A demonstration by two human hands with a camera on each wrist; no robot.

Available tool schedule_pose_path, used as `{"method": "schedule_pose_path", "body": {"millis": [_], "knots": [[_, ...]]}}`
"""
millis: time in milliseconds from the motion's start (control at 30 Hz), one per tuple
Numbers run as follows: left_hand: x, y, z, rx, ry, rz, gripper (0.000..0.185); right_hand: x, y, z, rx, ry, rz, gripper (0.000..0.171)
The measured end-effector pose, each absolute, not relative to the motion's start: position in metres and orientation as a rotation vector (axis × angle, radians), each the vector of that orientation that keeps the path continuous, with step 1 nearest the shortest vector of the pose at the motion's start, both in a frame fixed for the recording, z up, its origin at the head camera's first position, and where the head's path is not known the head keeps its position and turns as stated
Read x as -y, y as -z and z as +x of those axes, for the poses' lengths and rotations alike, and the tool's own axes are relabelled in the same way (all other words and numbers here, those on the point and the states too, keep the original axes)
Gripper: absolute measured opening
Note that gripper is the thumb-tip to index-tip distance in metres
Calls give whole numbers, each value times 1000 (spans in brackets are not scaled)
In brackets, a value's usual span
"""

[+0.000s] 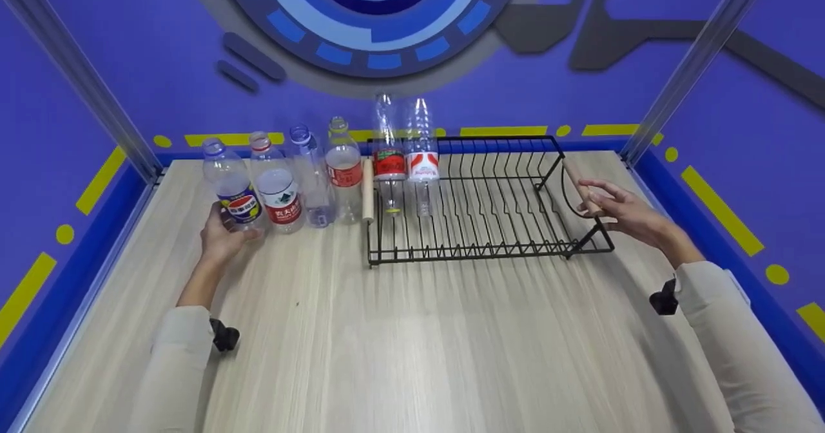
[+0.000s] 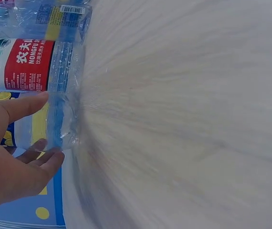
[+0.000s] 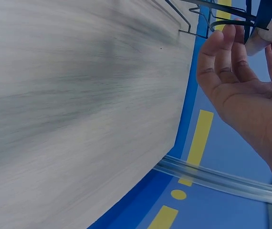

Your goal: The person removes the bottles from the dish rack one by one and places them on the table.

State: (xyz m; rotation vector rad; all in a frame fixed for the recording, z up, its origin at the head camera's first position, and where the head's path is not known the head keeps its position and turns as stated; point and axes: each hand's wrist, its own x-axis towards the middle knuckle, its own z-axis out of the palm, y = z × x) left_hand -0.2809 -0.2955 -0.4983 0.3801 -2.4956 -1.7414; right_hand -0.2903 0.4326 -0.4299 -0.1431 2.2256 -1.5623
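The dish rack (image 1: 477,207) anchors the table. Off the rack's left end stand the bottles, and the left hand (image 1: 222,236) wraps loosely round the outermost upright blue-label bottle (image 1: 231,188). At the rack's right end, the right hand (image 1: 622,211) rests relaxed fingers on the wooden handle (image 1: 580,185). The left wrist view shows thumb and fingers (image 2: 40,151) bracketing the bottle's base.
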Motion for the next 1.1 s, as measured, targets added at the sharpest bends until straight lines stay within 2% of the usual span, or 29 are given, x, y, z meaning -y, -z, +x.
{"method": "schedule_pose_path", "body": {"millis": [733,1100], "knots": [[301,494,-277,2567,1814,305,99,-432,428,-285,-2256,1542,-149,57],[320,483,-257,2629,1711,384,87,-433,428,-285,-2306,1494,-144,58]]}}
